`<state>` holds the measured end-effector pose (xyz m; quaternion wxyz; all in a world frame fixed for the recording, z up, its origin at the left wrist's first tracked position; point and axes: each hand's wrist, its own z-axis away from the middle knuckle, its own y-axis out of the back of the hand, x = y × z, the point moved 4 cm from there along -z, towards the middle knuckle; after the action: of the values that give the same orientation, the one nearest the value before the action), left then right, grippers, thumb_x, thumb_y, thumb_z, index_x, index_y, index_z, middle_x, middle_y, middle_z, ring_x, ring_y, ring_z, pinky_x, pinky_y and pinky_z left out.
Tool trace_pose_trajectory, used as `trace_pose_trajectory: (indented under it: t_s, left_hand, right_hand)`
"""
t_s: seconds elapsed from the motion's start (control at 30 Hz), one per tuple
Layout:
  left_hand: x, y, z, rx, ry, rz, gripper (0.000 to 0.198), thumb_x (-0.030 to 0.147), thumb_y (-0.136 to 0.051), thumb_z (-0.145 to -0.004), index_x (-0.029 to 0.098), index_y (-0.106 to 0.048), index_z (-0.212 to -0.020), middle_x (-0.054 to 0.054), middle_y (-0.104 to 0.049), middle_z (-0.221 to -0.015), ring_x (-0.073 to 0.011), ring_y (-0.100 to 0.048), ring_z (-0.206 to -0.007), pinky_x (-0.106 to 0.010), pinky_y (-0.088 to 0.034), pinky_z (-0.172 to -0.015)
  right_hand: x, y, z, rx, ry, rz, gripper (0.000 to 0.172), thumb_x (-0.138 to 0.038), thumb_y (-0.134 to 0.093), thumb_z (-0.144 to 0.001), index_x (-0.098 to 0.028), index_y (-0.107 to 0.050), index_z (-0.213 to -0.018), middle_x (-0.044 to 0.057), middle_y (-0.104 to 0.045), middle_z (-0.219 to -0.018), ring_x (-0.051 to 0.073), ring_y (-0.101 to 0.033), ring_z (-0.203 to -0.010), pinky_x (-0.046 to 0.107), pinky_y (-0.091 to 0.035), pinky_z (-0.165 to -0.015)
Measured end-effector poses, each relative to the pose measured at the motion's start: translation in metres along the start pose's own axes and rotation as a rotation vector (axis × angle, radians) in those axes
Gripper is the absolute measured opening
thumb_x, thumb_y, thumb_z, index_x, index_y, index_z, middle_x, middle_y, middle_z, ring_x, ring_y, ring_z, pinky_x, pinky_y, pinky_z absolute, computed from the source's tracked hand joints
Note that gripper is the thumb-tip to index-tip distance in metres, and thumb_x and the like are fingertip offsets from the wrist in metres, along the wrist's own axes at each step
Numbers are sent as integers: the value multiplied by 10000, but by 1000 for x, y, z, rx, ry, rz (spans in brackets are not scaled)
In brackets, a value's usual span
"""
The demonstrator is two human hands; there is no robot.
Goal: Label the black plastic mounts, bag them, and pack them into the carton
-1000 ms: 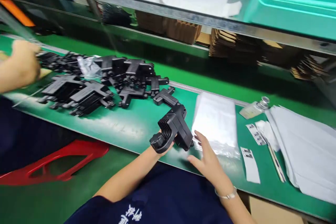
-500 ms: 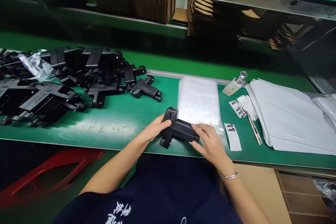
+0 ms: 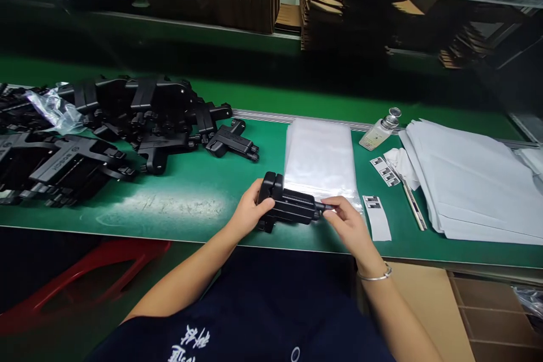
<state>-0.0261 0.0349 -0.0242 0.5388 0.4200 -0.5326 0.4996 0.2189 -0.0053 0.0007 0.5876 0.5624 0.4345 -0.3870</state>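
- "BOSCH": on a black part (image 3: pixel 72 165), at left
- "科技", in white: on the shirt (image 3: pixel 254 317); the character below it is unclear
- Bottle (image 3: pixel 375 134): print too small to read
- Label strip (image 3: pixel 378 223): black marks, illegible

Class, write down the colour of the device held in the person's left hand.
The device is black; it shows best in the head view.

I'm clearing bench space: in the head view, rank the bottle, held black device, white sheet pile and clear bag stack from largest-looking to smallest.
1. White sheet pile
2. Clear bag stack
3. Held black device
4. Bottle
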Motion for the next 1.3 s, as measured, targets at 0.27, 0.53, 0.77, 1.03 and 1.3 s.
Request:
trace_pose_trajectory:
  t_s: [0.27, 0.53, 0.77, 1.03, 1.3]
  left_hand:
    - [-5, -9, 5, -8, 15, 164, 682, 587, -756, -679, 197, -560, -1203, -70, -643, -1096, -253, -593, -1026, -340, -456, -900]
    - [23, -13, 10, -402, -184, -181, 745, 375, -820, -678, 232, -447, -1307, -130, -581, -1298, -310, -518, -1267, -458, -370, -1082]
    - [32, 0, 14, -455, -474, -402, 573, 185, -639, -830, 271, -436, -1359, -103, -577, -1359, -263, -416, -1388, -475, -345, -1131]
    - [43, 8, 23, -421, -452, -479, 549, 236, -648, -804, 244, -472, -1324, -104, -609, -1320, -293, -482, -1324, -509, -271, -1161]
    - [40, 17, 24, -189, -10, -128, 690, 548, -774, -646, 195, -540, -1191, -69, -646, -1065, -273, -618, -983, -385, -483, -867]
  right_hand:
    - [12, -8, 7, -45, 126, 74, 602, -430, -696, -829, -287, -463, -1365, 118, -605, -1309, 284, -586, -1215, 495, -505, -1007]
    - [10, -3, 4, -18, 83, -92, 507, -398, -763, -778, -273, -603, -1242, 87, -660, -1267, 260, -630, -1172, 415, -530, -993]
    - [-3, 2, -2, -59, 280, 65, 464, -243, -729, -804, -327, -611, -1245, 59, -620, -1345, 261, -576, -1254, 475, -489, -1047]
    - [0, -5, -9, -75, 249, 79, 446, -321, -752, -786, -292, -627, -1213, 88, -657, -1271, 281, -617, -1180, 486, -505, -1005]
    - [-1, -24, -5, -168, 105, 13, 480, -646, -706, -726, -216, -642, -929, 39, -662, -792, 206, -643, -712, 322, -540, -636]
